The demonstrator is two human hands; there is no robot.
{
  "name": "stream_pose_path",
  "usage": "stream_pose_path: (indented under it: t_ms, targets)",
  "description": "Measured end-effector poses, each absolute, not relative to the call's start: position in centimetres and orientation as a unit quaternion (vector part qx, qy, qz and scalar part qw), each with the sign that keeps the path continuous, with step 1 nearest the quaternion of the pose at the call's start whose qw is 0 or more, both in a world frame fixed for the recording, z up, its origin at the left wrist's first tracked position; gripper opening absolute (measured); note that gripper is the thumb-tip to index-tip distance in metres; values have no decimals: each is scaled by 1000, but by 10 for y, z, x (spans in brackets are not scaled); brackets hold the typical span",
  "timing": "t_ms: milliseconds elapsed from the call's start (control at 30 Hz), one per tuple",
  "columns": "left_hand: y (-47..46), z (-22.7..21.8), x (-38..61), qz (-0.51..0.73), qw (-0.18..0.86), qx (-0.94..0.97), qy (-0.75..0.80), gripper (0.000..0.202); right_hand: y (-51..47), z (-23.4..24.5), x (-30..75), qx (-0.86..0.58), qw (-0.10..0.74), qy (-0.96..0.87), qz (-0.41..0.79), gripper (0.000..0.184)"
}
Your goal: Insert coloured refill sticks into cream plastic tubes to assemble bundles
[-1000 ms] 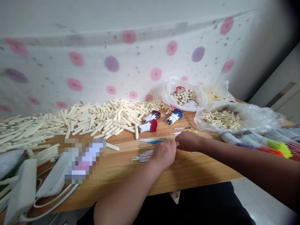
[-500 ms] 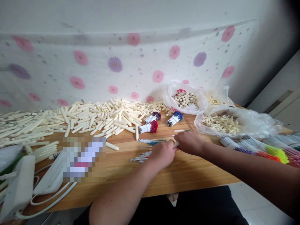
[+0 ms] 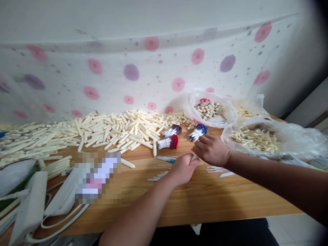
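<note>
My left hand and my right hand meet over the wooden table, both closed round a short cream tube whose end shows between them. Thin refills lie loose on the wood just left of my left hand, and a few more refills lie under my right wrist. Behind the hands stand a red-tipped bundle, a dark-tipped bundle and a blue-tipped bundle. A wide heap of cream tubes spreads to the left.
Clear plastic bags of cream parts sit at the back right and right. White cases and cords crowd the left front corner beside a blurred-out patch. A flower-print sheet hangs behind the table.
Both hands have lifted slightly and shifted toward the bundles, still joined on the tube. The view has turned left, so the coloured bundles at the right have left the frame.
</note>
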State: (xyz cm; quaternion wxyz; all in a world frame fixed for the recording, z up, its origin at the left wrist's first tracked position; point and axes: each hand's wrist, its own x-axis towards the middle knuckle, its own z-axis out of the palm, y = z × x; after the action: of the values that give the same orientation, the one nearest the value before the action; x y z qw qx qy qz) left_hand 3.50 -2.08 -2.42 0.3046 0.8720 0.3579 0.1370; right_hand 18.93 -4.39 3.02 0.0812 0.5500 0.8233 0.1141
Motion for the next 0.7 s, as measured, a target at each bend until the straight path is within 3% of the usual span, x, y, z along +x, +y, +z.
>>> stream_pose_path:
  t_ms: [67,233,300,433,500,600,700]
  targets:
    - [-17,-23,35,136,348,860,348,36,-39,32,188,528,102,835,115,29]
    - [-15,-22,34,115,228,877,408,32,-22,31,176,552,202,807,61,13]
    - [-13,-19,30,136,229,870,415,31,-18,38,171,552,192,808,71,13]
    - [-2,-10,17,214,358,835,358,35,-14,58,161,518,117,837,133,23]
    - [4,-10,13,215,383,835,332,35,-11,58,158,509,119,843,127,22]
    - [11,-13,16,177,298,848,401,30,4,46,160,522,169,834,62,17]
    - [19,-18,18,180,254,824,473,27,35,32,175,521,104,846,54,16]
